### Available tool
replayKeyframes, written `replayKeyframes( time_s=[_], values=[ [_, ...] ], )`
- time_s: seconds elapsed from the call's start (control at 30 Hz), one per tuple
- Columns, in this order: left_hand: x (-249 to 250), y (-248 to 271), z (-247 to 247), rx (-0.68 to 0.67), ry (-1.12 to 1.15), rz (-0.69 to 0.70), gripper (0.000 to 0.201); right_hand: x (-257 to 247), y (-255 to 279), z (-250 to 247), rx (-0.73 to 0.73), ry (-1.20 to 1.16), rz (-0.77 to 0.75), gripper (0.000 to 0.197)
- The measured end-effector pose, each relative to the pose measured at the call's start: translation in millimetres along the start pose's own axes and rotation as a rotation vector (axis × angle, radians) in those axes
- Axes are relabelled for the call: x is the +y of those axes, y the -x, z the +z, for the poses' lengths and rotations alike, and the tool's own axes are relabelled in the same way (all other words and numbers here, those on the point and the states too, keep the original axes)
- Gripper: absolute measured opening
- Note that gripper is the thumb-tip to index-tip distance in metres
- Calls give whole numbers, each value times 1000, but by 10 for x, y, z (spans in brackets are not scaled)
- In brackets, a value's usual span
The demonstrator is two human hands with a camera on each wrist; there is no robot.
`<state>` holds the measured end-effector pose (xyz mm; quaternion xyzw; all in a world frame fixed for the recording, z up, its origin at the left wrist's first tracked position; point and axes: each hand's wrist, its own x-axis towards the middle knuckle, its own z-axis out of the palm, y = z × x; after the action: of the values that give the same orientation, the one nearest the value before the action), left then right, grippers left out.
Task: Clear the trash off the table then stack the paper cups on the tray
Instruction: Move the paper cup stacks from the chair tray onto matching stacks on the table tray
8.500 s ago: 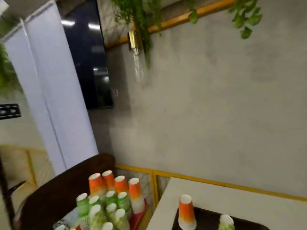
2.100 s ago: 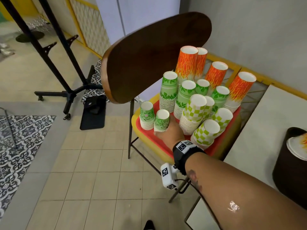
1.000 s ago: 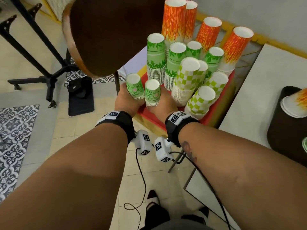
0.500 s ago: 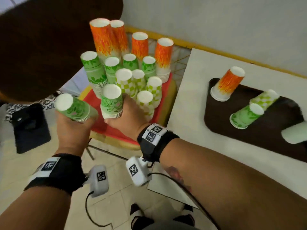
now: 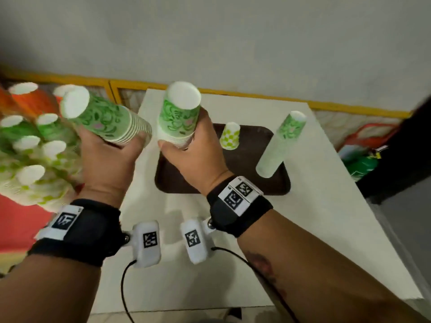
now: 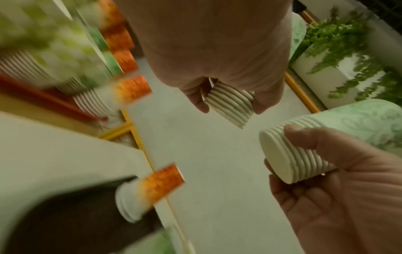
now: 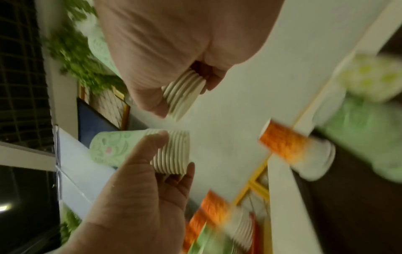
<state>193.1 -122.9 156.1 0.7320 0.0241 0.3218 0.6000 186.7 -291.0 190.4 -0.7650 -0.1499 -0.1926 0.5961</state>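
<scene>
Left hand [image 5: 109,159] grips a nested stack of green floral cups [image 5: 102,117], tilted, rims toward the palm. Right hand [image 5: 193,157] grips a second green floral stack [image 5: 179,115], upside down over the brown tray [image 5: 245,183], left end. On tray: checkered cup [image 5: 229,136], tall pale-green stack [image 5: 279,145], both inverted. White table [image 5: 326,206] bare around tray; more cup stacks [image 5: 28,159] off its left edge.

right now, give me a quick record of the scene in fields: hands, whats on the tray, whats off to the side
left hand: left hand grips a tilted stack of green floral cups, bottoms up
right hand: right hand grips a second green floral stack, held above the tray's left end
tray: brown tray on the white table
on tray: checked cup upside down; tall pale green stack; orange cup, seen from the left wrist
off to the left: many cup stacks, blurred
</scene>
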Motion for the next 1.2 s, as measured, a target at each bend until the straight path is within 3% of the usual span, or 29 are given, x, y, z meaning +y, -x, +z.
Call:
replayKeyframes(
  time_s=[0.2,0.33,0.43,0.53,0.63,0.8,1.0,1.2],
  values=[
    [554,242,1350,-55,56,7,66,296,-476,-1461,418,188,-103,82],
    [863,234,1840,-80,110,73,54,607,-694,-1944,519,221,-39,83],
    [1077,135,2110,-103,152,133,55,916,-709,-2038,477,315,117,82],
    [1282,10,2372,-114,188,197,58,1231,-585,-2049,329,405,253,72],
    [1402,-65,2642,-227,163,242,57,1446,-432,-2010,250,401,327,63],
    [1221,55,2971,-532,-89,213,62,1566,-478,-1952,236,386,351,61],
    [1077,30,3073,-567,-237,236,59,1575,-486,-1937,256,381,329,54],
    [750,166,3063,-694,-337,49,60,1655,-439,-1925,240,365,328,59]
  ],
)
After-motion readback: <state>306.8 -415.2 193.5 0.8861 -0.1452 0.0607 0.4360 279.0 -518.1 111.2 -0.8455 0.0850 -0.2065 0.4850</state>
